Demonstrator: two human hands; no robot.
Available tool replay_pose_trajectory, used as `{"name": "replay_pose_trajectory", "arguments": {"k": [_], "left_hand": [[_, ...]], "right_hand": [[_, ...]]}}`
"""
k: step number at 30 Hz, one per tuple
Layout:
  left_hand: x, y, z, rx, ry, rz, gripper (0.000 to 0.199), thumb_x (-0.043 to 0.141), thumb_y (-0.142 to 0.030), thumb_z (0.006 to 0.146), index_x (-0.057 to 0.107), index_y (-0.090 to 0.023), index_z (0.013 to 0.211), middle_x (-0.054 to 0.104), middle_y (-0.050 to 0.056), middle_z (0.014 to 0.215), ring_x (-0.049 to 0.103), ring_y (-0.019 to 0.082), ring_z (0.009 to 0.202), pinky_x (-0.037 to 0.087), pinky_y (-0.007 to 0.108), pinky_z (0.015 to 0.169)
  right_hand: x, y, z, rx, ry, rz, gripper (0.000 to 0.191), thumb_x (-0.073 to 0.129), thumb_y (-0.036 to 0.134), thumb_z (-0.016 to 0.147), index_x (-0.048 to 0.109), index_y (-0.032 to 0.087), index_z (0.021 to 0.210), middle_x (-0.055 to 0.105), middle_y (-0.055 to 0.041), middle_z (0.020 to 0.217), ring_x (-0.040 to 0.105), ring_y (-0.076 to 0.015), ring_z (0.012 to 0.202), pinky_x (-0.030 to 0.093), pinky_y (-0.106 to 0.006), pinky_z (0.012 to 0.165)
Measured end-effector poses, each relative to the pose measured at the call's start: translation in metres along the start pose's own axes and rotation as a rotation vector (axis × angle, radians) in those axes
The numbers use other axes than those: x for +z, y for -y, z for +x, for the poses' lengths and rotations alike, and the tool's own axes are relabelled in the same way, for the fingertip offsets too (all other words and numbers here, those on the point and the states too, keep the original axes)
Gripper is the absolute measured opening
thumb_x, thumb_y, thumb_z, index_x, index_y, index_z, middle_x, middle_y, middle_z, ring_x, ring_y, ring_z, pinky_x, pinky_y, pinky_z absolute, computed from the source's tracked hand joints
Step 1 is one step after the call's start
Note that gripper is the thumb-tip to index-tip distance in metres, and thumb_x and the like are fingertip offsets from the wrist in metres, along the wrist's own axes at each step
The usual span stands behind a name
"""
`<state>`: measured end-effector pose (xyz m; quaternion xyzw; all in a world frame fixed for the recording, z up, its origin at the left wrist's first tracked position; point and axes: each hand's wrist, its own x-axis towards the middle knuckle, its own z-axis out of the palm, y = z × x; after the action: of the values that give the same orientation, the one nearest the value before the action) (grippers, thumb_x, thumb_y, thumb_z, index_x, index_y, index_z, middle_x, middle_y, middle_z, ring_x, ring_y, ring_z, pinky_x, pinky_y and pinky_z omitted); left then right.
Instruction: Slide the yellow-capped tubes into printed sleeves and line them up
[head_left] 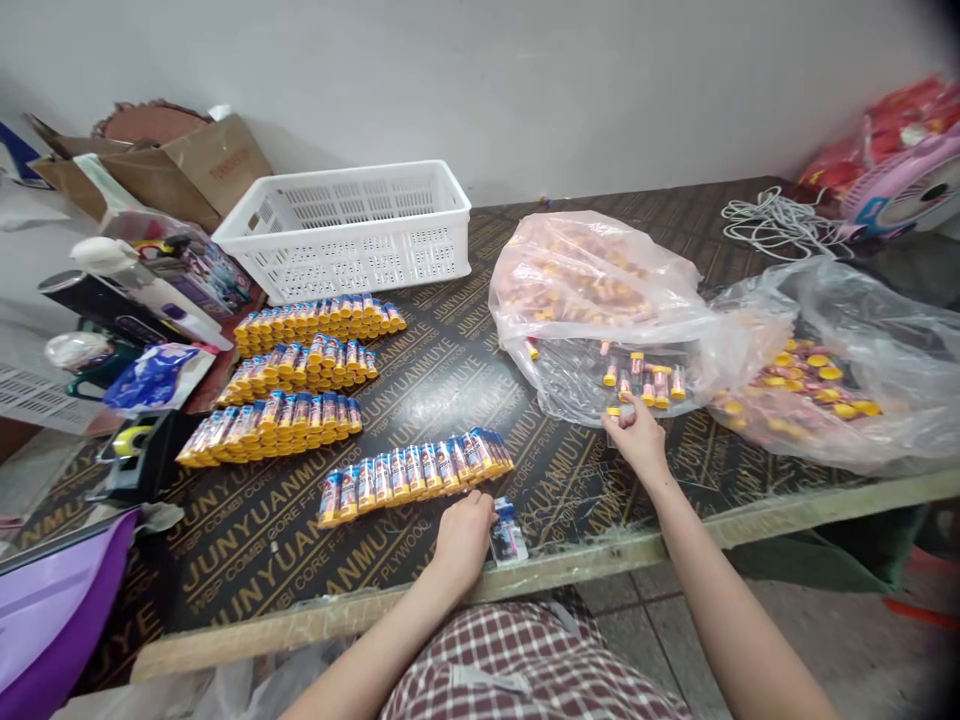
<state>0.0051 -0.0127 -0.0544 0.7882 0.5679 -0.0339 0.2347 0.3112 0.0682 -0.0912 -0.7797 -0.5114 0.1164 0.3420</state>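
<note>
My right hand [637, 440] pinches a small clear tube with a yellow cap [616, 411] at the near edge of a clear plastic bag [555, 395]. Several similar pink-filled, yellow-capped tubes [660, 386] lie loose at the bag's mouth. My left hand [463, 540] rests near the table's front edge, fingers curled together; what they hold, if anything, is hidden. Right beside it lie small blue-topped printed sleeves [510, 532]. Just beyond the left hand runs a row of tubes in blue printed sleeves [409, 472], yellow caps facing me.
Stacked rows of sleeved tubes [277, 425] stand at left, before a white plastic basket [345, 245]. A second bag of yellow-capped tubes [825, 385] lies at right. Behind it are a white cable [784, 222] and a pink fan [904, 190]. A black tape dispenser [142, 460] sits at left.
</note>
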Motion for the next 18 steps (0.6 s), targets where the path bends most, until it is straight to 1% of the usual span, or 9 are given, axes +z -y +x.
{"name": "replay_pose_trajectory", "arguments": {"k": [3, 6, 8, 10, 12, 13, 15, 18], "left_hand": [[0.004, 0.002, 0.000, 0.023, -0.002, 0.035, 0.019, 0.041, -0.019, 0.092, 0.059, -0.017, 0.088, 0.065, 0.006, 0.091, 0.063, 0.020, 0.085, 0.043, 0.028, 0.070], [0.008, 0.003, -0.001, 0.039, -0.036, 0.048, 0.018, 0.042, -0.019, 0.091, 0.059, -0.017, 0.088, 0.066, 0.006, 0.085, 0.063, 0.021, 0.081, 0.042, 0.028, 0.067], [0.009, 0.003, -0.003, 0.048, -0.082, 0.026, 0.017, 0.043, -0.019, 0.090, 0.059, -0.017, 0.086, 0.065, 0.006, 0.084, 0.062, 0.021, 0.080, 0.041, 0.028, 0.066], [0.007, 0.003, -0.006, 0.062, -0.146, -0.048, 0.016, 0.044, -0.017, 0.088, 0.058, -0.017, 0.080, 0.064, 0.007, 0.086, 0.060, 0.020, 0.081, 0.041, 0.028, 0.067], [0.001, 0.001, -0.011, 0.070, -0.203, -0.229, 0.013, 0.049, -0.016, 0.084, 0.056, -0.017, 0.074, 0.063, 0.006, 0.082, 0.059, 0.019, 0.078, 0.041, 0.027, 0.067], [-0.004, 0.000, -0.012, 0.063, -0.218, -0.373, 0.011, 0.051, -0.016, 0.082, 0.054, -0.018, 0.072, 0.062, 0.004, 0.077, 0.058, 0.017, 0.073, 0.040, 0.026, 0.065], [-0.015, -0.001, -0.014, 0.020, -0.225, -0.739, 0.010, 0.055, -0.018, 0.078, 0.050, -0.018, 0.069, 0.058, -0.001, 0.065, 0.056, 0.014, 0.062, 0.040, 0.024, 0.059], [-0.038, 0.001, -0.009, -0.093, -0.229, -1.300, 0.019, 0.064, -0.022, 0.070, 0.045, -0.019, 0.070, 0.056, -0.005, 0.056, 0.055, 0.011, 0.052, 0.042, 0.022, 0.055]], "right_hand": [[-0.002, 0.014, -0.013, -0.027, 0.037, 0.099, 0.055, 0.054, 0.043, 0.075, 0.053, 0.016, 0.123, 0.056, 0.0015, 0.063, 0.053, -0.0171, 0.054, 0.046, -0.032, 0.060], [-0.004, 0.033, -0.030, -0.034, 0.195, 0.323, 0.048, 0.053, 0.041, 0.079, 0.053, 0.019, 0.122, 0.058, 0.0014, 0.065, 0.053, -0.0154, 0.050, 0.044, -0.027, 0.049], [-0.005, 0.048, -0.043, -0.043, 0.293, 0.457, 0.041, 0.056, 0.040, 0.078, 0.057, 0.019, 0.113, 0.060, 0.0005, 0.067, 0.054, -0.0150, 0.053, 0.044, -0.026, 0.050], [-0.008, 0.062, -0.054, -0.061, 0.327, 0.524, 0.033, 0.063, 0.041, 0.076, 0.063, 0.018, 0.099, 0.063, -0.0015, 0.073, 0.057, -0.0155, 0.061, 0.047, -0.027, 0.057], [-0.013, 0.076, -0.065, -0.062, 0.338, 0.591, 0.029, 0.069, 0.040, 0.072, 0.064, 0.017, 0.089, 0.065, -0.0036, 0.079, 0.060, -0.0168, 0.068, 0.048, -0.029, 0.064], [-0.015, 0.082, -0.069, -0.056, 0.346, 0.636, 0.028, 0.071, 0.039, 0.072, 0.065, 0.017, 0.088, 0.066, -0.0043, 0.081, 0.061, -0.0175, 0.071, 0.049, -0.029, 0.066], [-0.021, 0.094, -0.078, -0.039, 0.352, 0.715, 0.027, 0.073, 0.037, 0.072, 0.066, 0.018, 0.089, 0.067, -0.0046, 0.084, 0.062, -0.0180, 0.075, 0.050, -0.030, 0.070], [-0.029, 0.108, -0.089, -0.049, 0.340, 0.810, 0.023, 0.072, 0.032, 0.075, 0.068, 0.021, 0.095, 0.066, -0.0041, 0.093, 0.062, -0.0168, 0.078, 0.052, -0.028, 0.069]]}}
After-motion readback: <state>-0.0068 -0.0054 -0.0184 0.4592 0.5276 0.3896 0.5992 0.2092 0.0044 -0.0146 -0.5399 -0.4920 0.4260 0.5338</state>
